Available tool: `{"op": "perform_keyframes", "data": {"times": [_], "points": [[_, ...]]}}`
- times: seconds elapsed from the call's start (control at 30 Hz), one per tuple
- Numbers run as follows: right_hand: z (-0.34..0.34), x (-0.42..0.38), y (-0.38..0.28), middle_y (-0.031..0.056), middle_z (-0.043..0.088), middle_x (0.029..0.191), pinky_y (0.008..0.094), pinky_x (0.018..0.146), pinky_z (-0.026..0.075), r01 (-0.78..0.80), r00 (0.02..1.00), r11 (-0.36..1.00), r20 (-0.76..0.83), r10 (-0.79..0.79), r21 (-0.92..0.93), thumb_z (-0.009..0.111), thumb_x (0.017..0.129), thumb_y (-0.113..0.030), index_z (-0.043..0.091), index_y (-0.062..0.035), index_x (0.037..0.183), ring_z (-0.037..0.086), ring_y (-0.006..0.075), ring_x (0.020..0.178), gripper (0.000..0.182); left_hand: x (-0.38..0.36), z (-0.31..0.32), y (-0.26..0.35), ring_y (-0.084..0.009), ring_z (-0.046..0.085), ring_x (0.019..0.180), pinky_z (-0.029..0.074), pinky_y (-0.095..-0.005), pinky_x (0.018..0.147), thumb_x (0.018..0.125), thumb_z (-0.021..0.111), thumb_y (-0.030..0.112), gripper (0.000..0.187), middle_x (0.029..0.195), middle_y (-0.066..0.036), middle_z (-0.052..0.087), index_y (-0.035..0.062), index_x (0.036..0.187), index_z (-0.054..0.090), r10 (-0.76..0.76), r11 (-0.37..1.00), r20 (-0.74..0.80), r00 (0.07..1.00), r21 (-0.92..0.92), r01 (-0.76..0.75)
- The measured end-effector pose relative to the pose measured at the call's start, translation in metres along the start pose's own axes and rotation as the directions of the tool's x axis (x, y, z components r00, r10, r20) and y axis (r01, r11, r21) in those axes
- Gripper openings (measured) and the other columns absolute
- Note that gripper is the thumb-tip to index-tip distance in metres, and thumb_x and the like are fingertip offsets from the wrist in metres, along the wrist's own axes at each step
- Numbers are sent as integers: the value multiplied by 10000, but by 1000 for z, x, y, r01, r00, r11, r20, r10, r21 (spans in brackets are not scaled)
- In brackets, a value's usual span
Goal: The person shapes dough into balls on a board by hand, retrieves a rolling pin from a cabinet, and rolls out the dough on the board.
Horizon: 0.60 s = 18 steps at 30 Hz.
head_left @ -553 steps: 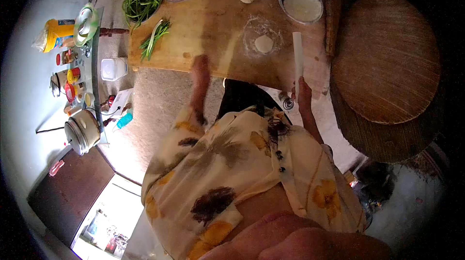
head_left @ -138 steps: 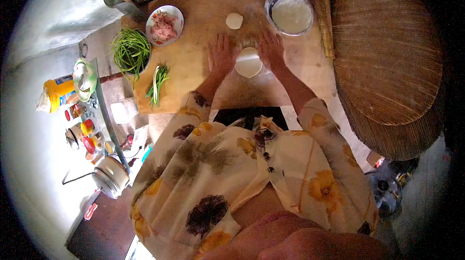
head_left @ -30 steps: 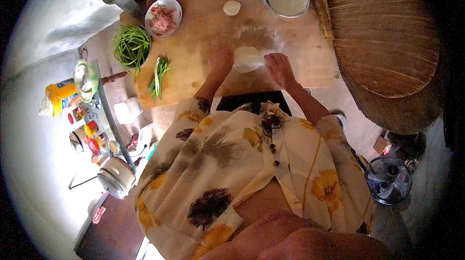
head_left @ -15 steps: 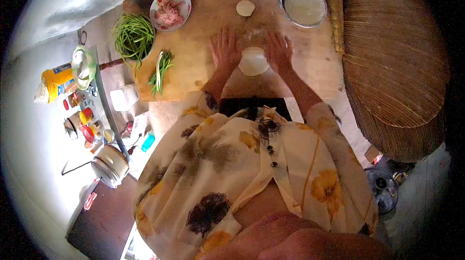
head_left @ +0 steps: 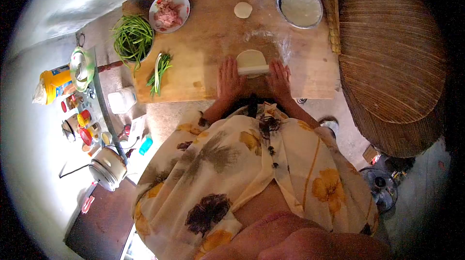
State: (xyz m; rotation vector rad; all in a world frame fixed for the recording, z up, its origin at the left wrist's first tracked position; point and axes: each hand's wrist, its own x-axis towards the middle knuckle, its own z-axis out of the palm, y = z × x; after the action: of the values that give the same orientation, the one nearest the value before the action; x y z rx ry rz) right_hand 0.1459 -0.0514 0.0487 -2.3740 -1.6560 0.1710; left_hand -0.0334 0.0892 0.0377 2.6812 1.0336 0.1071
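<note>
A pale rolling pin (head_left: 253,69) lies crosswise on a flattened round of dough (head_left: 251,57), near the front edge of the wooden board (head_left: 193,78). My left hand (head_left: 230,80) is over the pin's left end, and my right hand (head_left: 279,79) is over its right end. Both hands press down on it, fingers pointing forward and hiding the pin's ends. Most of the dough shows beyond the pin, with a small part on the near side. Farther back sits a smaller dough disc (head_left: 243,10), with loose flour (head_left: 261,33) scattered between.
A metal bowl of flour (head_left: 300,8) stands back right. At the left are a plate of chopped meat (head_left: 168,13), a bowl of green vegetables (head_left: 133,39) and a bunch of scallions (head_left: 160,72). Large round woven lids (head_left: 392,52) stand at the right.
Both hands have drawn back toward my body with the rolling pin. More dough now shows beyond the pin, and the flour patch behind it is uncovered.
</note>
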Motion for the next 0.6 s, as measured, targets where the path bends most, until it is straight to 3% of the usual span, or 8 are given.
{"op": "perform_keyframes", "data": {"times": [0.07,0.23,0.3,0.33,0.47,0.5,0.53,0.6], "points": [[4,24,8,115,361,1479,503,1119,226,45,996,999,-73,-45,-4,525,927,-274,388,-40,1413,317,280,1377,556,19,0,-7,-352,270,1399,166,-572,1133,902,547,396,707,1488,-195,324,-11,1430,313,10,1000,16,1000,-9,-10],[8,144,23,100,400,1457,507,1100,251,34,997,985,-61,-45,-168,500,936,-279,423,-80,1395,374,249,1339,507,124,-24,-28,-351,281,1392,169,-589,1122,898,540,369,645,1483,-198,331,13,1407,367,-16,994,-81,997,105,25],[13,170,24,108,386,1464,511,1099,252,9,991,986,-128,-30,-166,498,938,-277,424,-98,1395,372,257,1337,497,142,-23,-40,-367,280,1388,169,-589,1120,905,526,364,621,1478,-207,332,22,1402,379,6,1000,-277,961,-6,-8],[10,171,22,108,386,1464,511,1099,252,12,991,987,-133,-34,-159,498,938,-277,424,-98,1395,372,257,1337,497,140,-25,-41,-367,280,1388,169,-589,1120,905,526,364,621,1478,-207,332,22,1402,379,5,1000,-280,960,2,-5],[-14,128,12,128,375,1465,518,1101,248,84,994,996,-78,-83,17,515,936,-281,397,-78,1406,347,282,1352,525,102,-27,-20,-377,262,1393,178,-559,1131,907,524,380,647,1474,-223,329,-4,1404,368,-19,995,-267,963,85,43],[-15,103,9,131,367,1470,518,1105,241,45,998,997,32,-46,55,524,932,-278,390,-69,1408,340,284,1357,537,77,-27,-13,-376,255,1397,180,-548,1134,907,525,390,660,1476,-227,324,-11,1406,364,10,991,-234,972,133,22],[-14,76,8,135,359,1474,517,1108,234,1,990,996,141,-13,87,534,927,-274,383,-60,1411,332,286,1363,550,49,-20,-10,-370,247,1402,169,-539,1140,908,525,400,680,1479,-225,320,-14,1417,345,-31,999,-143,989,18,34],[7,21,11,139,363,1469,513,1113,223,112,992,981,75,-101,-161,555,912,-275,377,-46,1413,339,288,1355,578,9,-14,-1,-364,238,1408,158,-531,1146,908,525,410,700,1483,-223,315,-16,1428,326,-61,993,-45,997,-100,56]]}}
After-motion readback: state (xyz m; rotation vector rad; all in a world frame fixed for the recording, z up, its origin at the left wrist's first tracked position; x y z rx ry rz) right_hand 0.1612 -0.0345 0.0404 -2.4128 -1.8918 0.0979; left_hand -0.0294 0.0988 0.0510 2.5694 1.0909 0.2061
